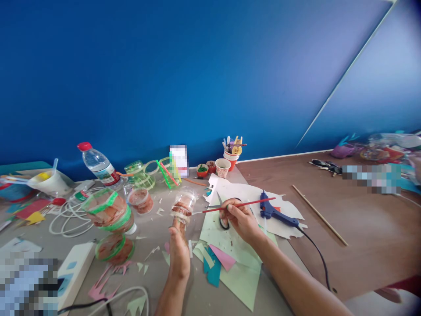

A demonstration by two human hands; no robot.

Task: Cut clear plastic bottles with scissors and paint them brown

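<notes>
Red brush (256, 202): pinched between the thumb and fingers of the right hand, its handle running out past that hand and its bristle end pointing toward the left hand.
Plastic container (187, 198): clear, coated with brown-red paint at its lower part, standing tilted at the fingertips of the left hand; the bristles are right at its painted side, though actual contact cannot be told.
Left hand (180, 252): grasping the container from below, thumb up; part of the fingers is hidden behind or inside the plastic.
Right hand (241, 221): closed around the brush, above the papers.
Scissors (224, 227): beneath the right hand, partly covered by it.
Glue gun (279, 214): blue, just right of the right hand, lying on white paper (289, 206).
Green paper (241, 281): spread below the right hand, with a pink piece (222, 257) and a teal piece (213, 274) between the two forearms.
Painted cup (141, 202): brown-red, left of and beyond the left hand.
Green-banded container (107, 210): farther left of the left hand, brown-smeared.
Water bottle (100, 166): red-capped, leaning, beyond that container.
Patterned cup (222, 168): beyond the right hand, near the wall (197, 79).
Wooden stick (319, 214): well to the right of both hands.
</notes>
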